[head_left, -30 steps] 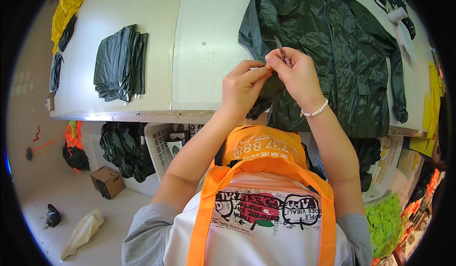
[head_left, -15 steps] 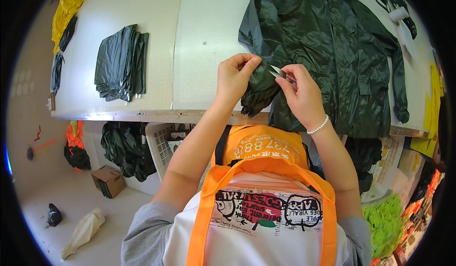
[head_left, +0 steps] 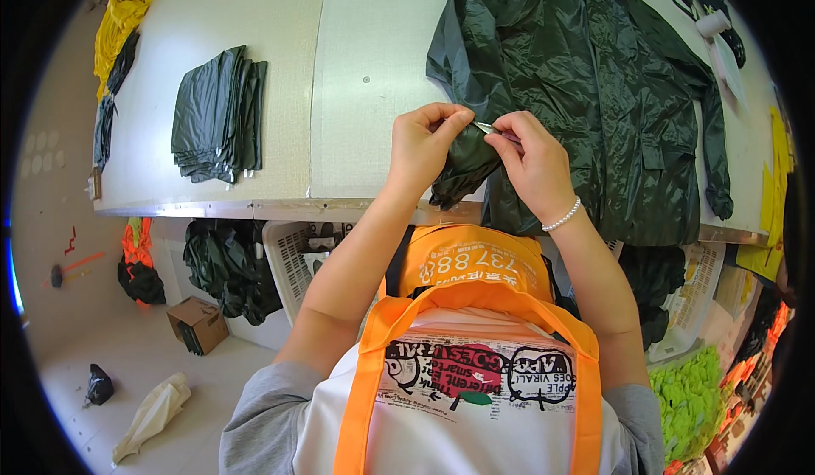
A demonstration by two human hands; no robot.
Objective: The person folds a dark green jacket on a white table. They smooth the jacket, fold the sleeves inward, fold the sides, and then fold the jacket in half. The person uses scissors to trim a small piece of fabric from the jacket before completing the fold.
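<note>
Head view: a dark green jacket [head_left: 594,93] lay on the right part of the bench [head_left: 365,67], its long axis running away from the person, collar at the far side and hem at the near edge. From the hands, the body of the jacket lay ahead and to the right; the right hand was the nearer to it.

The left hand [head_left: 424,146] was closed in a pinch at the upper end of the bunched sleeve [head_left: 463,169]; whether cloth or thread was between the fingertips could not be told. The right hand [head_left: 536,163] grasped small snips [head_left: 486,129], tip directed left and slightly away, just beside the left fingertips. Whether the blades were parted could not be determined.

A stack [head_left: 214,117] of folded green pieces lay well apart, to the left.
</note>
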